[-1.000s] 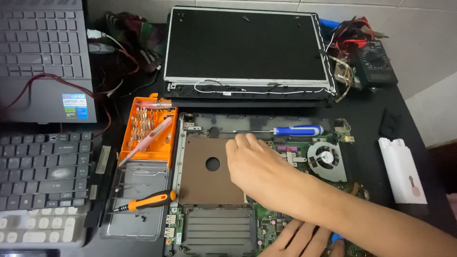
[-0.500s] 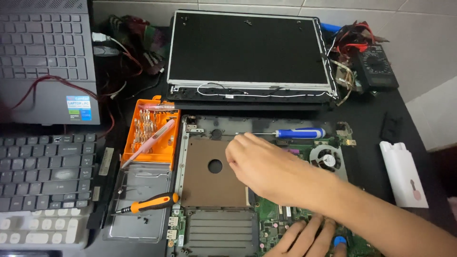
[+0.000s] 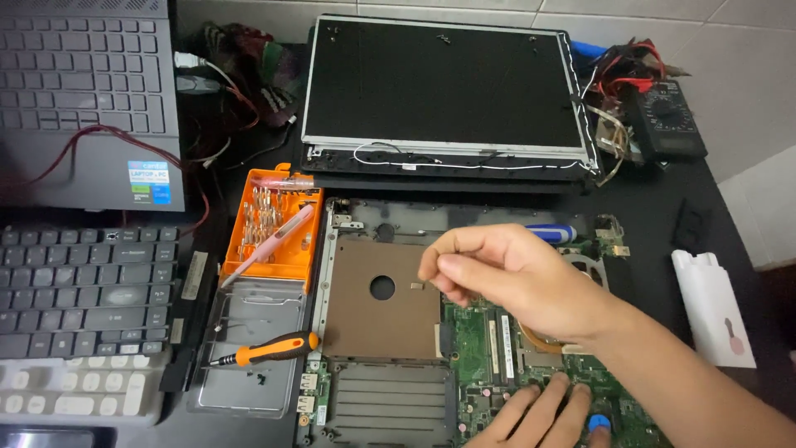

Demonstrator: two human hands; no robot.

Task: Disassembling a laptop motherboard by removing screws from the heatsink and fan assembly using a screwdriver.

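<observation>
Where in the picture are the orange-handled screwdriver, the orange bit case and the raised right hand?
orange-handled screwdriver (image 3: 274,349): head view, on the middle of its orange handle.
orange bit case (image 3: 249,220): head view, on the rows of bits left of the pink tool.
right hand (image 3: 518,278): head view, on the back of the hand.

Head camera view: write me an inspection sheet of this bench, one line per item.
Surface: black table, crowded.
Job's things: opened laptop base, its green circuit board bare; detached screen panel lies behind it.
Clutter: orange bit case, orange-handled screwdriver on a clear lid, blue-handled screwdriver, multimeter.
Grips: right hand raised above the base, fingertips pinched; whether it holds anything cannot be told. Left hand rests on the board.
Cables: red lead across the left laptop; tangled wires by the multimeter.
Surroundings: keyboards left, tiled wall behind.
</observation>
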